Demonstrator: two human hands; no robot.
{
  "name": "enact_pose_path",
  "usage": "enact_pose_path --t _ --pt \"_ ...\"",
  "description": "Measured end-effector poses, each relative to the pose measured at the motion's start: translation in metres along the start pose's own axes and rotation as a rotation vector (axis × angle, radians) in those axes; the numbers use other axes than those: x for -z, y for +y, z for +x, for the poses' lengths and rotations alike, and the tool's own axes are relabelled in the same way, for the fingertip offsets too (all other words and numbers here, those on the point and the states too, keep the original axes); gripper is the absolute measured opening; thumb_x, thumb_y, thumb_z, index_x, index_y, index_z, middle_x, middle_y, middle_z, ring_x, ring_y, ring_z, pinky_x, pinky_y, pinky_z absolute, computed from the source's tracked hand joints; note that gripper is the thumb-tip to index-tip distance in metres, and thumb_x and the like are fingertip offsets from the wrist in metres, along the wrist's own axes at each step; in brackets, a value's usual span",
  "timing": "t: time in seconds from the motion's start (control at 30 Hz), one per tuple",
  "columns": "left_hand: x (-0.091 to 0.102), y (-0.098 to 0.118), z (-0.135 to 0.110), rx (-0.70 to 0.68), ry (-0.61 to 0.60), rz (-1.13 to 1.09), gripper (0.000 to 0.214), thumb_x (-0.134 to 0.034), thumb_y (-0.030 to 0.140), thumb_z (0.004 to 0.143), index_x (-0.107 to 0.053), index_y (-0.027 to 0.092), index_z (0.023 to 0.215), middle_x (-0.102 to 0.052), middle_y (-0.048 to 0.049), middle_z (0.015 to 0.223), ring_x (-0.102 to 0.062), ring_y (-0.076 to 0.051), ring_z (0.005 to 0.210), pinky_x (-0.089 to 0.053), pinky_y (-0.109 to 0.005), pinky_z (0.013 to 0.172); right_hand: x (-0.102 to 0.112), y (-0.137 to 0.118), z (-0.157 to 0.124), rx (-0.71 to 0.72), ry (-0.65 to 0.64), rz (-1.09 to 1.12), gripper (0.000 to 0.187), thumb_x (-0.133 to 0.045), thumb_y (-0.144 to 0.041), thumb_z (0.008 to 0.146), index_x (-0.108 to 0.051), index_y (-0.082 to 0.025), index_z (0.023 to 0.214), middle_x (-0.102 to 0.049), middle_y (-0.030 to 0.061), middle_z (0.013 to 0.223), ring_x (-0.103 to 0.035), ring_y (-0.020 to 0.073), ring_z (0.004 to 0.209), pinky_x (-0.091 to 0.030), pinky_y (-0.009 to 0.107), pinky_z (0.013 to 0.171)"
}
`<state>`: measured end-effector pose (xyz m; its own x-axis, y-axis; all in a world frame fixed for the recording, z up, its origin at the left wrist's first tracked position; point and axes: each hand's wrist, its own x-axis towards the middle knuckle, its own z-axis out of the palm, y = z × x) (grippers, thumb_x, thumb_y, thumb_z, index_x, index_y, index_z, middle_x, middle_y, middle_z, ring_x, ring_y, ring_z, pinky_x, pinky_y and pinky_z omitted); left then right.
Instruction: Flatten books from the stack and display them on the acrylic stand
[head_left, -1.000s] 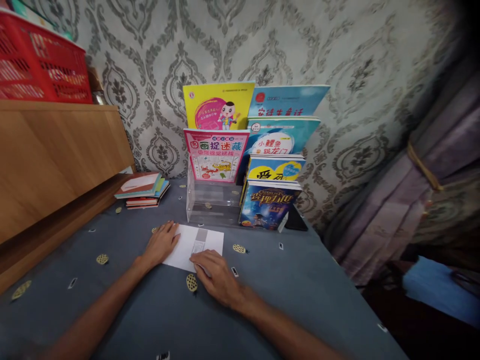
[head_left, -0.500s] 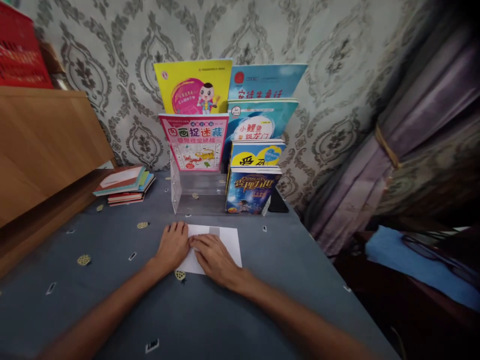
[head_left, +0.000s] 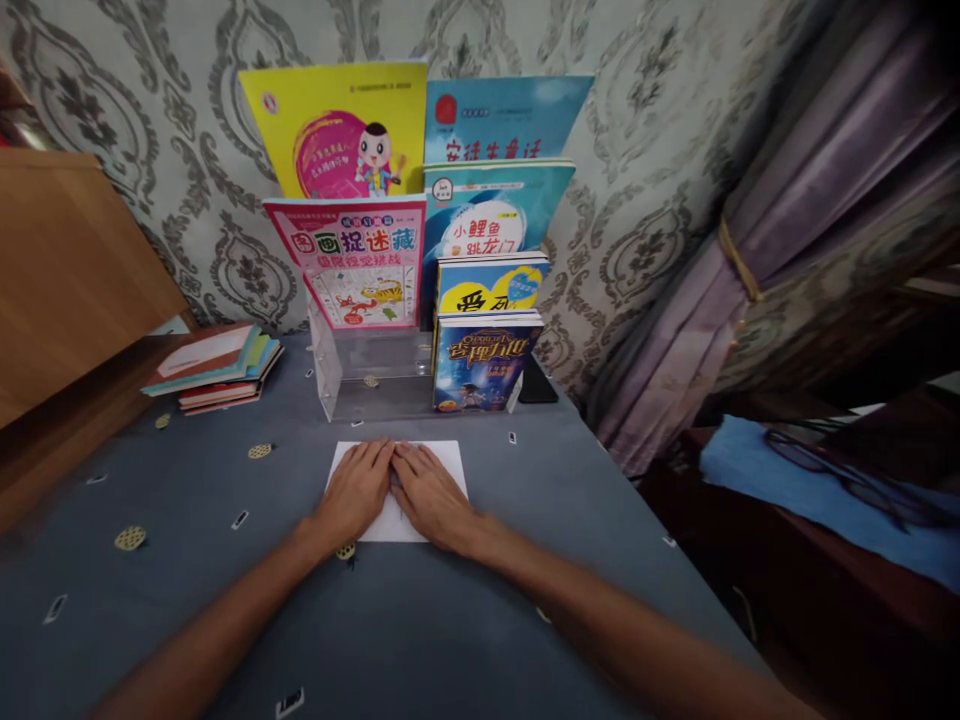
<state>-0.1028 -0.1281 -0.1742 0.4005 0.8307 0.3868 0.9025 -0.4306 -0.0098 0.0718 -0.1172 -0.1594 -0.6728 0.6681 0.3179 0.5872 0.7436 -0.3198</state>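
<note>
A white booklet (head_left: 448, 466) lies flat on the grey-blue tablecloth (head_left: 420, 620), just in front of a clear stepped book stand (head_left: 375, 375). My left hand (head_left: 358, 488) rests palm-down on its left half, fingers stretched out. My right hand (head_left: 429, 493) lies flat on its right half, fingers straight, touching the left hand along the middle. Neither hand grips anything. The stand holds several children's books: a yellow one (head_left: 337, 125) and a pink one (head_left: 352, 260) on the left, blue ones (head_left: 495, 210) and a dark fantasy cover (head_left: 480, 362) on the right.
A small stack of thin books (head_left: 214, 365) lies at the left by a wooden cabinet (head_left: 60, 270). Patterned wallpaper runs behind the stand. A purple tied curtain (head_left: 720, 270) hangs at the right, with a blue cloth (head_left: 810, 490) below it past the table's edge.
The view shifted right and closer. The booklet turned square to me, and both hands slid together onto its middle, from its left edge and near corner.
</note>
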Motion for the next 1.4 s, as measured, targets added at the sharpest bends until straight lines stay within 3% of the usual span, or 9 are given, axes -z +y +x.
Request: enact_pose_path --t 0.27,0.73,1.03,1.4 --pt "0.008 0.003 0.000 0.009 -0.023 -0.004 0.037 -0.037 0.021 0.101 -0.054 0.012 0.133 -0.064 -0.0170 0.133 -0.058 -0.027 0.125 -0.045 -0.045 0.105 0.002 0.010 -0.004 0.021 -0.007 0.015 0.050 -0.048 -0.023 0.098 -0.047 -0.005 0.145 -0.052 0.0239 0.148 -0.045 0.0303 0.143 -0.037 0.051 0.120" --pt "0.017 0.006 0.001 0.022 -0.066 -0.012 0.037 -0.036 0.024 0.102 -0.056 0.013 0.131 -0.063 -0.0160 0.136 -0.057 -0.027 0.128 -0.044 -0.045 0.106 0.025 0.038 -0.035 -0.124 0.012 -0.109 0.045 -0.048 -0.029 0.098 -0.057 -0.009 0.138 -0.054 0.0215 0.147 -0.048 0.0318 0.140 -0.041 0.055 0.116" --pt "0.021 0.007 0.000 0.027 -0.109 -0.002 0.040 -0.035 0.025 0.103 -0.057 0.011 0.133 -0.061 -0.0161 0.140 -0.057 -0.027 0.130 -0.043 -0.047 0.108 0.028 0.039 -0.039 -0.153 -0.005 -0.145 0.044 -0.048 -0.026 0.098 -0.057 -0.011 0.138 -0.055 0.0193 0.147 -0.048 0.0302 0.141 -0.040 0.054 0.116" --pt "0.043 -0.020 -0.017 0.181 -0.175 0.069 0.038 -0.039 0.023 0.099 -0.062 0.016 0.128 -0.064 -0.0147 0.137 -0.061 -0.027 0.127 -0.049 -0.047 0.103 0.031 0.036 -0.038 -0.171 -0.034 -0.154 0.045 -0.047 -0.027 0.098 -0.057 -0.009 0.138 -0.054 0.0191 0.148 -0.047 0.0291 0.142 -0.038 0.051 0.118"
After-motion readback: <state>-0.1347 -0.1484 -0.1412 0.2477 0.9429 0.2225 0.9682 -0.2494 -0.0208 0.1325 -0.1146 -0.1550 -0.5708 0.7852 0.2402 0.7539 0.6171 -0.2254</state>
